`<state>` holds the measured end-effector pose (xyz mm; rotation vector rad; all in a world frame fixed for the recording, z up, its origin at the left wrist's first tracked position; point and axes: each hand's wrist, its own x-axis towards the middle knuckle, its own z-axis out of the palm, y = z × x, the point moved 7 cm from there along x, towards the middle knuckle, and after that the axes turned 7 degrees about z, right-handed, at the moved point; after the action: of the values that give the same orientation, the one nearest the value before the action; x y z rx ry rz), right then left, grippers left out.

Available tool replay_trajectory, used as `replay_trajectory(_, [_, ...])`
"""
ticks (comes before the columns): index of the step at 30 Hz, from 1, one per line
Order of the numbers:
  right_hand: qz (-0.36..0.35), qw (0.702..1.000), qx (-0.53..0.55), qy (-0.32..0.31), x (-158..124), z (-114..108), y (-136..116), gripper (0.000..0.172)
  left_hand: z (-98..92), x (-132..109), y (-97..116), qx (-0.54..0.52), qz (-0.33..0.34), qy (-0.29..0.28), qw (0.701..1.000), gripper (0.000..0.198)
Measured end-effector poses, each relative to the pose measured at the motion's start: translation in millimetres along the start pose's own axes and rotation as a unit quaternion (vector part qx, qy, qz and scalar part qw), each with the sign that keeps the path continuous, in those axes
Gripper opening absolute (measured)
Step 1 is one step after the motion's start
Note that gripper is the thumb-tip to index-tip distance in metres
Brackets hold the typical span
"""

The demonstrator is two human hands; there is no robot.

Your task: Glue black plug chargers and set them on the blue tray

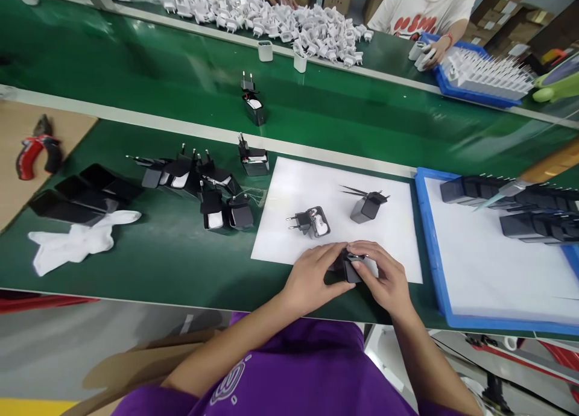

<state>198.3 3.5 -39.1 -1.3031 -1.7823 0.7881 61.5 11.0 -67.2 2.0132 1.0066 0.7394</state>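
Observation:
Both my hands meet at the near edge of a white sheet (316, 187) on the green table. My left hand (312, 278) and my right hand (383, 276) close together round one small black charger plug (351, 267), mostly hidden by my fingers. On the sheet just beyond lie a black plug with a white insert (312, 222) and a black plug body (367, 206) with tweezers resting across it.
A cluster of black plugs (203, 184) lies left of the sheet, with a white cloth (76, 241) and red pliers (34, 154) further left. A blue tray (436, 259) with rows of black plugs stands right. Across the belt, another person works beside a heap of white plugs (271, 18).

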Motion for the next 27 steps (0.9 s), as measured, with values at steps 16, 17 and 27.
replay_trajectory(16, [0.085, 0.995, -0.038, -0.032, -4.2, 4.5, 9.3, 0.028, -1.0, 4.4, 4.6, -0.056, -0.038, -0.01, 0.998, 0.045])
replay_trajectory(17, [0.095, 0.994, -0.035, -0.039, -4.6, 5.1, 9.4, 0.029, -2.1, 2.5, 3.9, -0.055, -0.038, -0.016, 0.998, 0.049])
replay_trajectory(27, [0.171, 0.97, -0.116, 0.128, 16.1, -63.9, 48.7, 0.036, -84.3, -21.4, -21.1, 0.093, -0.073, 0.118, 0.986, 0.03])
